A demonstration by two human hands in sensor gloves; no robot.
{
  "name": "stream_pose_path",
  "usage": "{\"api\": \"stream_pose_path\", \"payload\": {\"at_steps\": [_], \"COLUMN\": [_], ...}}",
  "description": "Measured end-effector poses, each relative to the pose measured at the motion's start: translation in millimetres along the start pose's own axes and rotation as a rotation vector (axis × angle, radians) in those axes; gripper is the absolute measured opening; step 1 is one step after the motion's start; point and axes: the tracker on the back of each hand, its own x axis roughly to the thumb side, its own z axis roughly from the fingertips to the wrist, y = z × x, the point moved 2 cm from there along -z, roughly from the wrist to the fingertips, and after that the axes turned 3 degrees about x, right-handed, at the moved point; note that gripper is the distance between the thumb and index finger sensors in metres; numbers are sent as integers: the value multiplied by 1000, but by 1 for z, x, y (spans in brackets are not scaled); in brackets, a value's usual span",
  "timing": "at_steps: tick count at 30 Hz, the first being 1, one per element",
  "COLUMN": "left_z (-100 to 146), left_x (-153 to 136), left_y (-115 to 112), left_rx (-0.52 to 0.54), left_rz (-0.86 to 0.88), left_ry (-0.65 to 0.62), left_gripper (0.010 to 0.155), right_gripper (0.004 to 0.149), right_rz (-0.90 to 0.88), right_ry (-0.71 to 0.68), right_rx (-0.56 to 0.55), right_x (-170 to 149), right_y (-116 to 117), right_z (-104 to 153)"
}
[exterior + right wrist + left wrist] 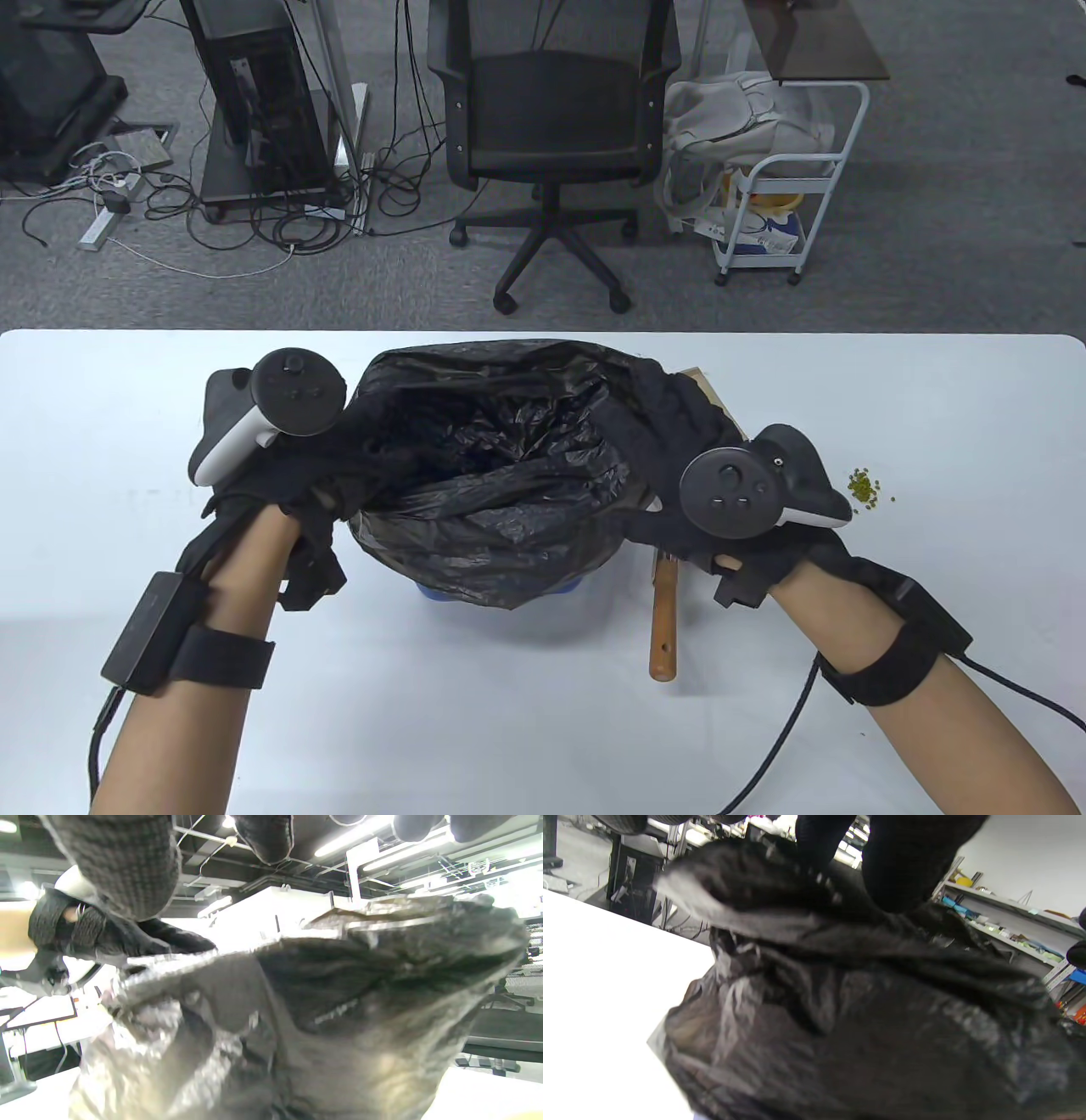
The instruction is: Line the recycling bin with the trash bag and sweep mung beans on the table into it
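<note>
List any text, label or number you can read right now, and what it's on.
None legible.
Trash bag: plain black, no print.
Trackers on left hand and right hand: buttons only, no readable marks.
Box on the cart: printing too small to read.

I can read no text, label, brand or number in any of my three views. The black trash bag (501, 475) carries no legible print in the table view, and both wrist views show it too blurred and close to tell. The trackers on the hands show only plain buttons, and whatever is printed on the packages on the white cart (780, 212) behind the surface (543, 722) is too small for me to make out.
</note>
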Motion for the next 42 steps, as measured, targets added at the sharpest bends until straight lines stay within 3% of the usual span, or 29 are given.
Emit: {"api": "stream_pose_path", "payload": {"at_steps": [8, 14, 20, 25, 33, 42], "left_z": [38, 68, 91, 111, 126, 125], "left_x": [27, 69, 109, 130, 129, 116], "left_y": [33, 31, 11, -21, -62, -70], "left_rx": [244, 341, 402, 412, 447, 500], "left_rz": [-15, -80, -158, -215, -244, -301], "left_ry": [-92, -209, -311, -364, -390, -358], "left_gripper": [79, 78, 79, 82, 83, 83], "right_gripper": [91, 91, 91, 91, 91, 91], "right_rz": [-46, -50, -58, -71, -72, -49], "right_ry": [60, 114, 136, 145, 134, 43], "right_rx": [-96, -84, -79, -52, -1, 98], "right_x": [-21, -37, -48, -52, -50, -23], "right_y": [-20, -12, 5, 30, 72, 113], "right_z": [26, 52, 82, 106, 128, 130]}}
